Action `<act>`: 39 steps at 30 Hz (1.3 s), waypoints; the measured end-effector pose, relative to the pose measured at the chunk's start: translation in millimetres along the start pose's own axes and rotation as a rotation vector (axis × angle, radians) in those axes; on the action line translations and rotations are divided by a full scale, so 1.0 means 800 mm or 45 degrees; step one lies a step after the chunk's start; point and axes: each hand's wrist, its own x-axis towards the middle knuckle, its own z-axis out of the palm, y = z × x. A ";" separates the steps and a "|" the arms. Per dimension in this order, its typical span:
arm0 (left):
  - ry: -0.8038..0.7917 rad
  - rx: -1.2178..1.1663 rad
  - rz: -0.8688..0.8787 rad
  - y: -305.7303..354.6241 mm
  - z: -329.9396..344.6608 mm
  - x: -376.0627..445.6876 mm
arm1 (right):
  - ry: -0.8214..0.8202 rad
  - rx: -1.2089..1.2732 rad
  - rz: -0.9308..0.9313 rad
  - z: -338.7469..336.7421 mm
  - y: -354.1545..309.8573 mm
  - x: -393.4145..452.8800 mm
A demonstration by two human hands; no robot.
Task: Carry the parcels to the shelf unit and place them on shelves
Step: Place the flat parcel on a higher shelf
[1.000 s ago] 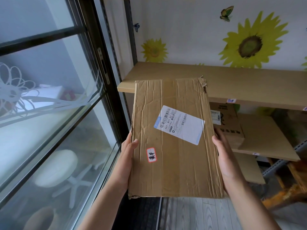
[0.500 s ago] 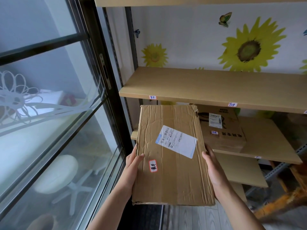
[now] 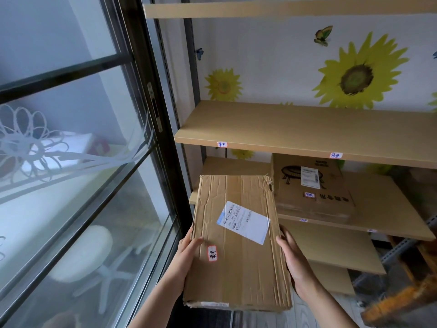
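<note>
Between the left hand (image 3: 186, 259) and right hand (image 3: 293, 261), a flat cardboard parcel (image 3: 238, 242) is clamped by its side edges, fingers curled around it. Its far end is held at the lower shelf (image 3: 378, 209), just left of a boxed parcel (image 3: 312, 185).

You've got soft daylight coming through the glass door (image 3: 78, 162) left of your left hand (image 3: 186, 261), so the parcel (image 3: 238, 245) between your hands is evenly lit with barely any shadow. The glass looks hazy with reflections. Wide-angle bend tilts the door frame (image 3: 151, 95); the orange thing (image 3: 402, 301) beyond your right hand (image 3: 295, 266) is blurry.
</note>
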 end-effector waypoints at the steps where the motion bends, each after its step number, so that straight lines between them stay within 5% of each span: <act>1: 0.001 -0.013 0.005 0.001 -0.002 0.000 | 0.009 -0.005 -0.012 0.002 0.000 0.000; 6: -0.066 -0.053 0.078 0.022 -0.009 0.002 | 0.055 -0.078 -0.080 0.009 0.012 0.005; 27: -0.180 -0.075 0.423 0.257 -0.029 0.019 | 0.166 0.064 -0.641 0.058 -0.230 0.029; 34: -0.302 -0.117 0.447 0.312 -0.008 0.032 | 0.295 0.195 -0.395 0.046 -0.294 0.084; 39: -0.382 -0.165 0.482 0.357 0.019 0.061 | 0.105 0.368 -0.209 0.038 -0.331 0.140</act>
